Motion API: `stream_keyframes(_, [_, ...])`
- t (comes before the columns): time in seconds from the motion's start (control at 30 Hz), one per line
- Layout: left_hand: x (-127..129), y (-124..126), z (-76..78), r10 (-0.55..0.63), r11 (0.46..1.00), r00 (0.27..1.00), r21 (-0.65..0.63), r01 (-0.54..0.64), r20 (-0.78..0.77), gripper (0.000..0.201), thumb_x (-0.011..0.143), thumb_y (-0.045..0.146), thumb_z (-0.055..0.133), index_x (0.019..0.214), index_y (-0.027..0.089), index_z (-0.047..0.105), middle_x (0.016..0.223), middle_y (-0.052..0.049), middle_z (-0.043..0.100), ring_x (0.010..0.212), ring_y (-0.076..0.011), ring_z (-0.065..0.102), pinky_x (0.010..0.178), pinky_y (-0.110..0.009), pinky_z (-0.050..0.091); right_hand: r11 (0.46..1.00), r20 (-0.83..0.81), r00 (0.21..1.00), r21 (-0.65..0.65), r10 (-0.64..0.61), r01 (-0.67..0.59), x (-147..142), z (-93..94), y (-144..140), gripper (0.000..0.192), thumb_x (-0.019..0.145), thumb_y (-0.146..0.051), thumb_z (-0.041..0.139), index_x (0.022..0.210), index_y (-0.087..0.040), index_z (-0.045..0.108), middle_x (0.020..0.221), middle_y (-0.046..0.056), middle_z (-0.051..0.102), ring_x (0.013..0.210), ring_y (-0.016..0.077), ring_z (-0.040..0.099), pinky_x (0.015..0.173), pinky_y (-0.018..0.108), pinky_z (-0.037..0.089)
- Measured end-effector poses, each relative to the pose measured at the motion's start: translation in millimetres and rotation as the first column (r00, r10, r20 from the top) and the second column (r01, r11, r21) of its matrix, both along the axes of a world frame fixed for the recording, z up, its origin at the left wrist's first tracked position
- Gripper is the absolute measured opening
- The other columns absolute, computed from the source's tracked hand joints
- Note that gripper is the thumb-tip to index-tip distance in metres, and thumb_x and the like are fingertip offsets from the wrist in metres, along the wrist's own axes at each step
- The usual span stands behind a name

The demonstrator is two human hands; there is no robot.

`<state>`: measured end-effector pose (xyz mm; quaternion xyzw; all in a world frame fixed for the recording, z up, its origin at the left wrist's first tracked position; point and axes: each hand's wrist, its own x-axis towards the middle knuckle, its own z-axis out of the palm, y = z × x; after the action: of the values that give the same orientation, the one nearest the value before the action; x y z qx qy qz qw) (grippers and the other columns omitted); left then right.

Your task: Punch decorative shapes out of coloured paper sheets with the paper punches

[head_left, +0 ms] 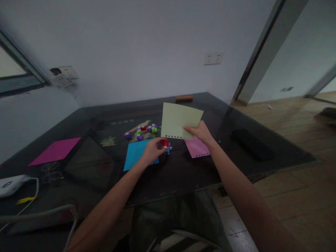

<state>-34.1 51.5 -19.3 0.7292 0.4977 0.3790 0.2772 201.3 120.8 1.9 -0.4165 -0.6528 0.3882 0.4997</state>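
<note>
My right hand [201,132] pinches a pale yellow-green sheet of paper [178,119] by its right side, thumb on top. A row of small punched shapes runs along the sheet's lower edge, and it is raised above the table. The fingers of my left hand [153,152] curl around a small red craft punch [165,142], partly hidden by them. Beside it lie tiny blue paper bits [168,150]. Under my left hand is a blue sheet [133,154]. A pink sheet [195,148] with punched holes lies below my right hand.
Several purple, green and red punches with eye-like dots [140,132] sit behind the blue sheet. A magenta sheet [56,150] lies left, near a white device with a cable [13,185]. A black case [252,143] is right; an orange-brown roll [184,98] is at the back.
</note>
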Motion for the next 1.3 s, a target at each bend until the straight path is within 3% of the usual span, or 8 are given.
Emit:
stream_keyframes(0.4, [-10, 7, -6.1, -0.041, 0.974, 0.963, 0.206, 0.099, -0.267, 0.047, 0.07, 0.002, 0.05, 0.114, 0.017, 0.052, 0.108, -0.008, 0.06, 0.098, -0.0184, 0.056, 0.088, -0.035, 0.044, 1.0, -0.017, 1.0, -0.009, 0.006, -0.006, -1, 0.6, -1, 0.045, 0.063, -0.036, 0.071, 0.102, -0.017, 0.061, 0.105, 0.012, 0.064, 0.095, 0.028, 0.061, 0.087, 0.046, 0.05])
stream_keyframes(0.63, [-14, 4, -2.8, -0.016, 0.967, 0.925, 0.23, 0.111, -0.379, 0.045, 0.072, 0.003, 0.047, 0.114, 0.019, 0.051, 0.114, -0.008, 0.058, 0.106, -0.021, 0.054, 0.092, -0.037, 0.041, 1.0, -0.015, 1.0, -0.017, -0.015, 0.014, -1, 0.4, -1, 0.048, 0.061, -0.038, 0.072, 0.102, -0.016, 0.062, 0.105, 0.011, 0.065, 0.095, 0.0285, 0.061, 0.087, 0.047, 0.05])
stream_keyframes(0.8, [-14, 1, 4.2, -0.014, 0.973, 0.886, 0.198, 0.119, -0.463, 0.039, 0.073, 0.008, 0.049, 0.11, 0.02, 0.051, 0.105, -0.007, 0.061, 0.098, -0.0224, 0.056, 0.085, -0.036, 0.043, 1.0, -0.027, 1.0, -0.011, -0.001, 0.001, -1, 0.7, -1, 0.044, 0.062, -0.037, 0.072, 0.099, -0.017, 0.063, 0.104, 0.011, 0.065, 0.095, 0.0282, 0.061, 0.086, 0.045, 0.05])
stream_keyframes(1.03, [-8, 0, 5.2, -0.069, 0.987, 0.953, 0.116, 0.108, -0.296, 0.032, 0.076, 0.02, 0.052, 0.109, 0.019, 0.054, 0.107, -0.006, 0.061, 0.093, -0.0195, 0.058, 0.084, -0.033, 0.044, 0.999, -0.002, 0.999, -0.003, -0.036, 0.036, 0, 1.4, -1, 0.046, 0.062, -0.038, 0.071, 0.101, -0.016, 0.062, 0.105, 0.012, 0.065, 0.095, 0.0287, 0.061, 0.086, 0.045, 0.05])
stream_keyframes(1.3, [-9, 6, -3.4, 0.006, 1.0, 0.993, 0.03, -0.002, -0.116, 0.032, 0.086, 0.036, 0.041, 0.104, 0.019, 0.061, 0.095, -0.005, 0.066, 0.085, -0.0189, 0.06, 0.078, -0.029, 0.046, 0.999, -0.038, 0.998, 0.002, -0.042, 0.042, -1, 1.2, -1, 0.044, 0.061, -0.036, 0.071, 0.099, -0.015, 0.062, 0.104, 0.013, 0.065, 0.093, 0.0285, 0.062, 0.084, 0.044, 0.051])
